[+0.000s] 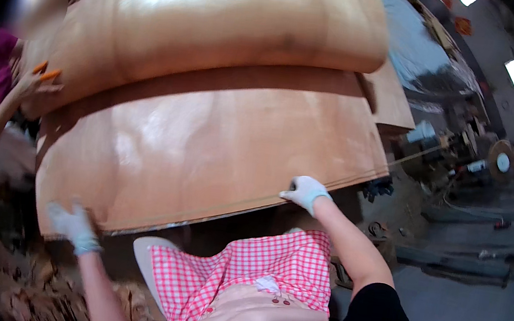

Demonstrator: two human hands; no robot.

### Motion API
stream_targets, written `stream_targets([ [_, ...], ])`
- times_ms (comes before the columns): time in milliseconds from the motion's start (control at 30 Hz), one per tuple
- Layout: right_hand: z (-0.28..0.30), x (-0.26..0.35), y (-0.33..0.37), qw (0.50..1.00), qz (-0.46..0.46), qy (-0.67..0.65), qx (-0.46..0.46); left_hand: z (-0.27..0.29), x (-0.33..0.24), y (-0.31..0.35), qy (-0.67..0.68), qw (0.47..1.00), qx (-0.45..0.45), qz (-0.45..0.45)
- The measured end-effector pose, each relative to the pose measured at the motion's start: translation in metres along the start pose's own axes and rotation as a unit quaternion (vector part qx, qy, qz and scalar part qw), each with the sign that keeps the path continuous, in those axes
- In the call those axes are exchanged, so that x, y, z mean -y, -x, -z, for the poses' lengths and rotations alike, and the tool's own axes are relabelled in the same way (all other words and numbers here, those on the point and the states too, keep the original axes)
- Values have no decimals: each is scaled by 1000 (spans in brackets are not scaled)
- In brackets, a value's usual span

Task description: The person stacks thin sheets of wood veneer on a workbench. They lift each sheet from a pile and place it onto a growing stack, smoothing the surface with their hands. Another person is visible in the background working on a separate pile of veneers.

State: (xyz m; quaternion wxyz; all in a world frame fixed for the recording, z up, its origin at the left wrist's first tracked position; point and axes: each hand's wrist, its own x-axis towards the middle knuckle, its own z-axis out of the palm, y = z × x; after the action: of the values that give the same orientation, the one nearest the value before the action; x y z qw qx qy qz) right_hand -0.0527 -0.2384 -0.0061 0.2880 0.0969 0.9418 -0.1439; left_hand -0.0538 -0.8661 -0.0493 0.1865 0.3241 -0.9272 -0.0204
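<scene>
A wide, thin wood veneer sheet (221, 136) lies flat in front of me. Beyond it, more veneer bends back over itself in a big curved fold (237, 20). My left hand (74, 225), in a white glove, is at the sheet's near left corner, blurred, its fingers apart. Also gloved, my right hand (306, 192) is closed at the near edge, right of the middle. A thin light strip (411, 158) runs off to the right from about there. Whether the right fingers grip this strip or the sheet's edge is hidden.
At the left, another person's hand (38, 82), orange on its fingers, is by the curled veneer. Wood scraps (45, 291) cover the floor at lower left. Machinery (468, 154) and a metal frame (474, 253) stand at right. Plastic sheeting (405, 40) covers something at the back right.
</scene>
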Motion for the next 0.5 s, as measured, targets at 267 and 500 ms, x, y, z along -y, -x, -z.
stream_targets([
  [267,3,1,-1,1000,27,-8,8,49,-339,255,147,855,275,-414],
  [500,54,-157,-1,996,45,-79,0,37,-344,255,145,855,320,-382],
])
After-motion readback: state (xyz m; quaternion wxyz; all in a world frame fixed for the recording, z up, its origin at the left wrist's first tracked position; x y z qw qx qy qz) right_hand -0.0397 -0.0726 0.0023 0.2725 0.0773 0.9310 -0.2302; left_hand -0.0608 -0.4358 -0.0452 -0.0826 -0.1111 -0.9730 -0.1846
